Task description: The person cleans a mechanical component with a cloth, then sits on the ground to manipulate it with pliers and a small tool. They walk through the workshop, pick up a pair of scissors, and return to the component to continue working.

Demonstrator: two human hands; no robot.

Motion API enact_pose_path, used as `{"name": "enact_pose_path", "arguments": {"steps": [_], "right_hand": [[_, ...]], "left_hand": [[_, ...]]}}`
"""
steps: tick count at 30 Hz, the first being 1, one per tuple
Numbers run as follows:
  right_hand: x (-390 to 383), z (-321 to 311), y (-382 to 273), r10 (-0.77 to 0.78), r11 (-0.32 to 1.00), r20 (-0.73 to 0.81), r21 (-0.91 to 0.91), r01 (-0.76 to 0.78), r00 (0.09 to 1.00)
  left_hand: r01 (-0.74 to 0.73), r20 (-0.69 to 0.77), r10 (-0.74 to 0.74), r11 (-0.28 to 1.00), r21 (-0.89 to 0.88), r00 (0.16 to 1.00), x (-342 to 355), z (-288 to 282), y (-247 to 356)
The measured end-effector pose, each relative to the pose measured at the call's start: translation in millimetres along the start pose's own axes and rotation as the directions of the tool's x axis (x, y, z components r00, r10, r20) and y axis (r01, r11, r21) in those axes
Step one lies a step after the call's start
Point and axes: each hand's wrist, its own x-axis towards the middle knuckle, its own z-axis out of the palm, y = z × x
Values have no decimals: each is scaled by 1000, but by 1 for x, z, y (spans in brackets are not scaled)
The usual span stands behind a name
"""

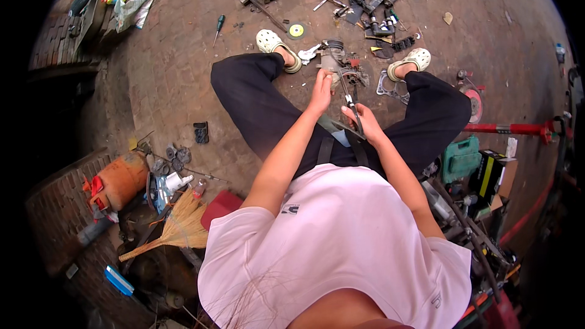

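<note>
Visibly, the right grip (367, 123) is clasping a slim tool (349, 101), the left grip (322, 92) is too unclear to tell, and the assembly (332, 59) is resting on the floor (183, 79) between the shoes (268, 41); control is probably needing it braced

We see a dull metal machine part (331, 60), rough brick floor (164, 49), matt cloth trousers (253, 100), bristly straw broom (183, 222).

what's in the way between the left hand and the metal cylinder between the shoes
Nothing visible. The left hand is at the near end of the metal cylinder; contact is unclear. The tool in the right hand lies off to the right.
</note>
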Motion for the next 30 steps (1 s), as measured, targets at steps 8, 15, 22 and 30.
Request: {"name": "enact_pose_path", "arguments": {"steps": [8,15,22,30], "right_hand": [[-6,-19,-34,-79,770,-102,-639,-4,992],[-12,-13,-27,-161,690,-157,-724,-3,974],[-4,-15,-3,-361,673,-156,-727,141,919],[0,-12,-1,-423,629,-167,-761,157,890]], "left_hand": [[81,87,-76,995,-55,993,3,-7,5],[137,82,-127,981,-134,989,2,-7,6],[201,108,-178,941,-273,978,0,-6,8],[239,101,-218,924,-298,971,3,-8,7]]}}
